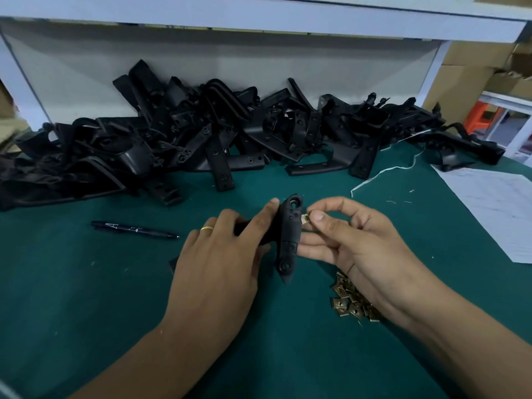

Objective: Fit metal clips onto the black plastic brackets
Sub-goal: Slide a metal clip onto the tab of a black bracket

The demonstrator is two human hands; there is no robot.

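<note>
Here the left hand (pixel 227 254) grips the black bracket (pixel 288 237) upright above the green table (pixel 86 298), and the right hand (pixel 345 240), pinching a metal clip (pixel 305 218) at its edge, should probably push it on squarely.

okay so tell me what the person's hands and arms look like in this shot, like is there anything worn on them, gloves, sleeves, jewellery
Both forearms are bare, with no sleeves in view, and neither hand is gloved. The left hand wears a plain gold-coloured ring on one finger. The right hand shows no ring; a thin dark line crosses near its wrist, possibly a thread or band, too fine to tell. No watch is visible.
</note>
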